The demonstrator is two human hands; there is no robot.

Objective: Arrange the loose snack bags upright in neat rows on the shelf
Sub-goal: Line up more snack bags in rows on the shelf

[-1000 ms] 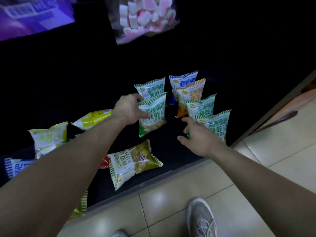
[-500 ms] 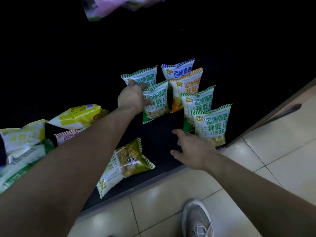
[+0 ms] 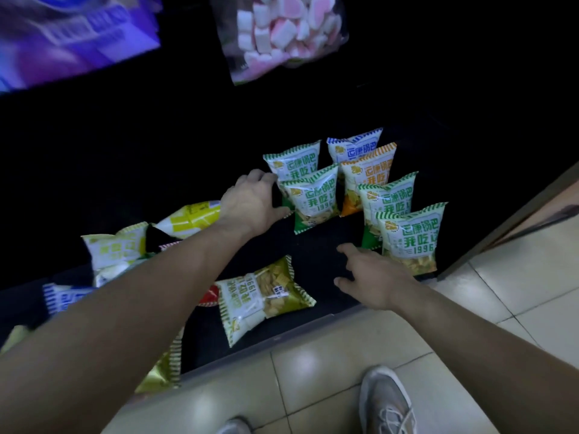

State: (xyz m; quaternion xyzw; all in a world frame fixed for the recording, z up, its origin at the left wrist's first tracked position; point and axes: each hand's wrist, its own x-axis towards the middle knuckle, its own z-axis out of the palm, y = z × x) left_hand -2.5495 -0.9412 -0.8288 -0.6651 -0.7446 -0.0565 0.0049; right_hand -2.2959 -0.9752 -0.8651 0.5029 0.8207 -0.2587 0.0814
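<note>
Bag (image 3: 313,198) — glossy, crinkled, green-striped — stands upright, its left edge pinched in left grip (image 3: 250,203); right grip (image 3: 372,280) hovers empty, fingers spread, nearby.

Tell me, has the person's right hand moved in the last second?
Yes. The right hand has drawn back from the front green-striped white snack bag, toward the front edge of the black shelf.

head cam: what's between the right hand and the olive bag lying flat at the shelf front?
Nothing. The head view shows only bare black shelf between the right hand and the flat olive bag.
</note>
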